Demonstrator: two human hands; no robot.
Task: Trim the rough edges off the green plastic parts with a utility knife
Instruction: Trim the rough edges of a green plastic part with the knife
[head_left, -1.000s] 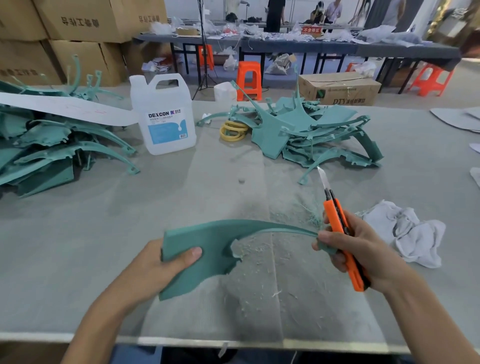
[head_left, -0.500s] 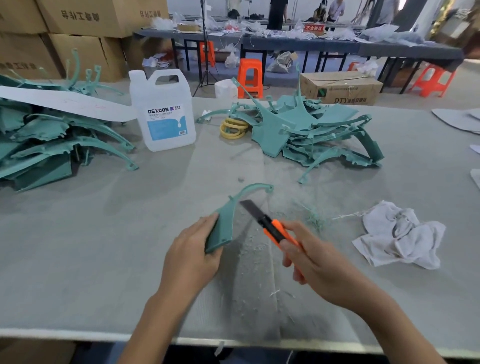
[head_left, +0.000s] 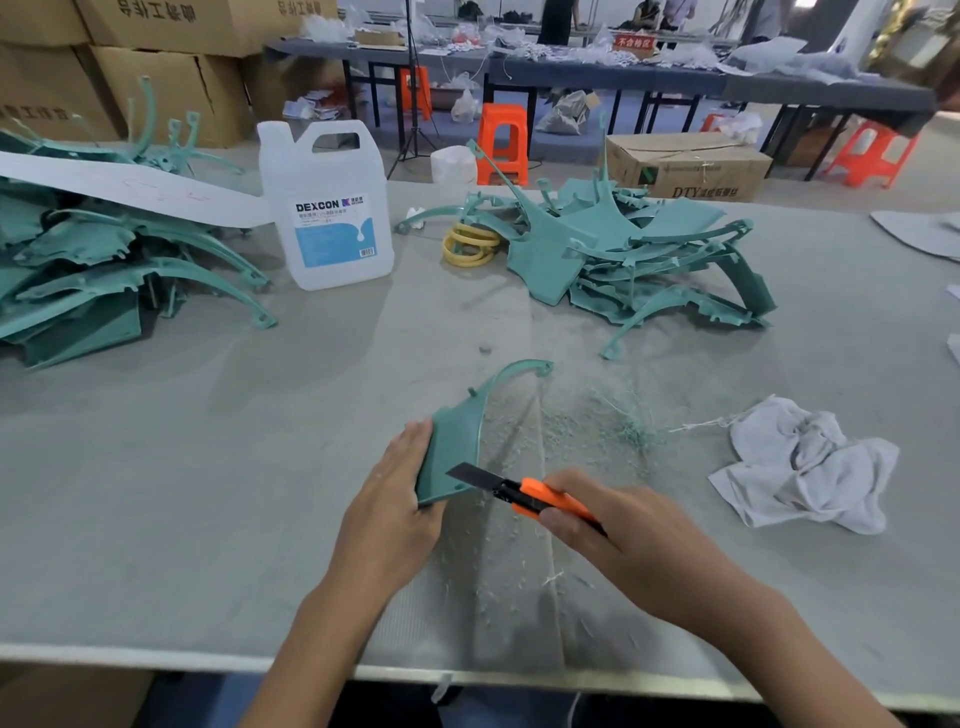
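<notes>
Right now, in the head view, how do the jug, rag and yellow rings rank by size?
Largest: white jug and white rag, too alike to rank; the rag lies nearer.
Smallest: yellow rings.

A white jug (head_left: 326, 208) stands near yellow rings (head_left: 470, 244); a crumpled rag (head_left: 805, 467) lies right; stools (head_left: 501, 150) and boxes (head_left: 685, 166) behind

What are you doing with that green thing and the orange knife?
A person is trimming a curved green plastic part. The left hand holds it standing on edge on the grey table, and the right hand grips an orange utility knife with its dark blade against the part's near edge. Just beyond lie thin green shavings. One heap of green parts sits further back, and another pile lies at the left.
</notes>
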